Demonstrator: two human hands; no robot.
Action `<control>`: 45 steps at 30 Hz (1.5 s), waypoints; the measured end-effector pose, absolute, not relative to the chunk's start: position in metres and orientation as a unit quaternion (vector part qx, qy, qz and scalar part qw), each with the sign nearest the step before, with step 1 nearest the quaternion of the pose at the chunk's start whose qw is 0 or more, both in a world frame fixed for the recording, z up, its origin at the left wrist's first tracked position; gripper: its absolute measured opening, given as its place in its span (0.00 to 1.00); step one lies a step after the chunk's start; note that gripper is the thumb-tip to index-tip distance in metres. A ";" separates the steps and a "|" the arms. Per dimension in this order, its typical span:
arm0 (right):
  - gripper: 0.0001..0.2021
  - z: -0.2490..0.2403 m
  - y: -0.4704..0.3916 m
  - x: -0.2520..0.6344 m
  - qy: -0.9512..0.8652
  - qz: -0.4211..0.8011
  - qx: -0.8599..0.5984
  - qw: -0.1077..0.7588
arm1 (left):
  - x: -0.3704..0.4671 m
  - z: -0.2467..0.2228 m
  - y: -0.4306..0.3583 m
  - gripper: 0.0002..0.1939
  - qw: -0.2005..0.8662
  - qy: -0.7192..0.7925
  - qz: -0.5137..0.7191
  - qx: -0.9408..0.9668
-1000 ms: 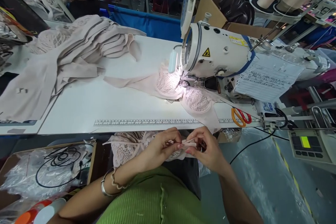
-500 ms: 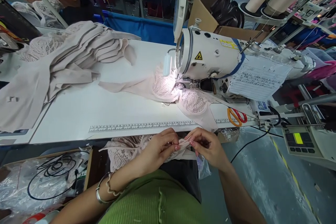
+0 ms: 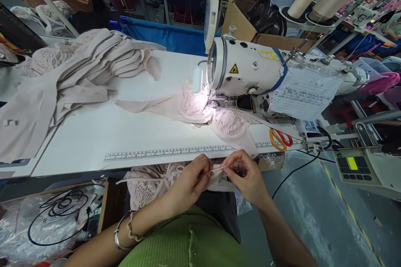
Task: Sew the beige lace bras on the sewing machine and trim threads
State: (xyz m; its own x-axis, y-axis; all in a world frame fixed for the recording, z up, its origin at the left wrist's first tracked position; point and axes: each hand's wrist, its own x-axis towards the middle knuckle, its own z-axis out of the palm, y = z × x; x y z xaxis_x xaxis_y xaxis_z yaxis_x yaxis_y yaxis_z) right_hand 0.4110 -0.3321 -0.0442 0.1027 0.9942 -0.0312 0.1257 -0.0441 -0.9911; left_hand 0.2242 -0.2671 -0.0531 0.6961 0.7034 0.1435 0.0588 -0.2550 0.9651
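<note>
Over my lap lies a pale pink lace bra (image 3: 145, 185), just below the table's front edge. My left hand (image 3: 193, 180) pinches the edge of its fabric, fingers curled and fingertips partly hidden. My right hand (image 3: 246, 177) grips the same edge a short way to the right, between thumb and forefinger. A short stretch of the edge spans the gap between the two hands. Ahead of them, a second pale pink bra (image 3: 230, 123) lies under the needle area of a white sewing machine (image 3: 247, 66), lit by a lamp. One of its wings hangs towards my right hand.
A pile of pale pink bras (image 3: 84, 66) covers the table's left part. A printed ruler (image 3: 169, 150) runs along the front edge. Scissors (image 3: 277, 139) with orange and red handles lie right of the bra. A control panel (image 3: 355, 167) stands at the right, a box of plastic bags (image 3: 53, 221) lower left.
Both hands keep hold of the bra's edge; my left fingers have curled in more and my right fingers have shifted slightly. The whole view has moved a little.
</note>
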 end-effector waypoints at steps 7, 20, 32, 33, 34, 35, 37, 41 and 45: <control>0.04 -0.040 -0.334 0.407 -0.542 0.393 -0.596 0.443 | 0.227 -0.056 -0.270 0.06 0.539 0.310 0.289 0.728; 0.04 -0.036 -0.335 0.405 -0.556 0.369 -0.623 0.408 | 0.234 -0.073 -0.266 0.10 0.527 0.302 0.359 0.709; 0.25 -0.044 -0.336 0.427 -0.572 0.377 -0.620 0.382 | 0.233 -0.059 -0.258 0.08 0.688 0.361 0.272 0.568; 0.26 -0.044 -0.336 0.428 -0.584 0.381 -0.618 0.364 | 0.233 -0.058 -0.258 0.09 0.697 0.360 0.267 0.560; 0.26 -0.044 -0.337 0.428 -0.591 0.388 -0.614 0.351 | 0.233 -0.057 -0.257 0.10 0.705 0.359 0.263 0.552; 0.27 -0.044 -0.337 0.428 -0.593 0.397 -0.611 0.343 | 0.233 -0.057 -0.257 0.10 0.710 0.360 0.261 0.546; 0.26 -0.044 -0.337 0.426 -0.585 0.417 -0.609 0.336 | 0.233 -0.057 -0.257 0.11 0.719 0.358 0.262 0.535; 0.16 -0.046 -0.337 0.420 -0.543 0.483 -0.586 0.359 | 0.233 -0.057 -0.257 0.12 0.727 0.355 0.270 0.521; 0.15 -0.051 -0.336 0.416 -0.522 0.487 -0.575 0.399 | 0.233 -0.055 -0.258 0.12 0.710 0.376 0.284 0.523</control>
State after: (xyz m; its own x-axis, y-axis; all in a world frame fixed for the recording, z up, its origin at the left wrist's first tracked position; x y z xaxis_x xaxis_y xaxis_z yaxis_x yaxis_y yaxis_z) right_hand 0.4159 -0.3355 -0.0507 -0.0193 0.9893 -0.1445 0.2108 -0.1372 -0.9678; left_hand 0.2328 -0.2580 -0.0554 0.5556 0.7970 -0.2369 -0.0113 0.2922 0.9563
